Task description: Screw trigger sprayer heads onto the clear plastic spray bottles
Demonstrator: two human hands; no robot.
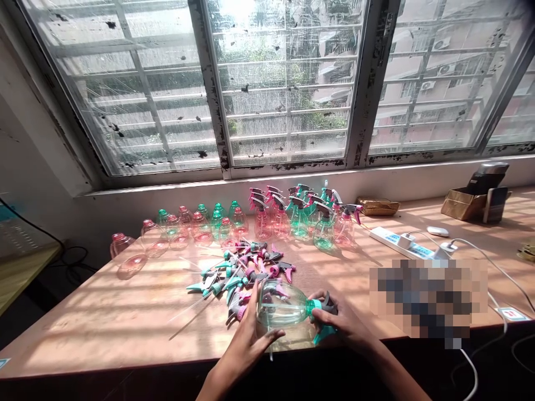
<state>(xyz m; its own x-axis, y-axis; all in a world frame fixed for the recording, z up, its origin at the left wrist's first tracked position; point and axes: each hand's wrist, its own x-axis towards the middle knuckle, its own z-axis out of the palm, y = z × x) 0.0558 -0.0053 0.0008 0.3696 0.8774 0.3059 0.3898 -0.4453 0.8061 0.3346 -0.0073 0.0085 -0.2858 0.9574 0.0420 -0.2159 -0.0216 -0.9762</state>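
Note:
A clear green spray bottle (284,305) lies sideways between my hands, above the table's front edge. My left hand (249,328) is closed around its base end, thumb underneath. At the neck, my right hand (334,320) grips a dark grey and teal trigger spray head (324,332), which sits against the bottle's mouth. How far it is screwed on cannot be seen. Just beyond my left hand lies a pile of loose trigger spray heads (254,267), pink, teal and grey, some with thin tubes sticking out.
Bottles without heads (202,231) stand at the back left. Beside them are several bottles with spray heads (323,231). On the right lie a power strip (393,240) with cables, a brown packet (378,206) and a cardboard box (463,205). A window (288,83) rises behind the table (121,328).

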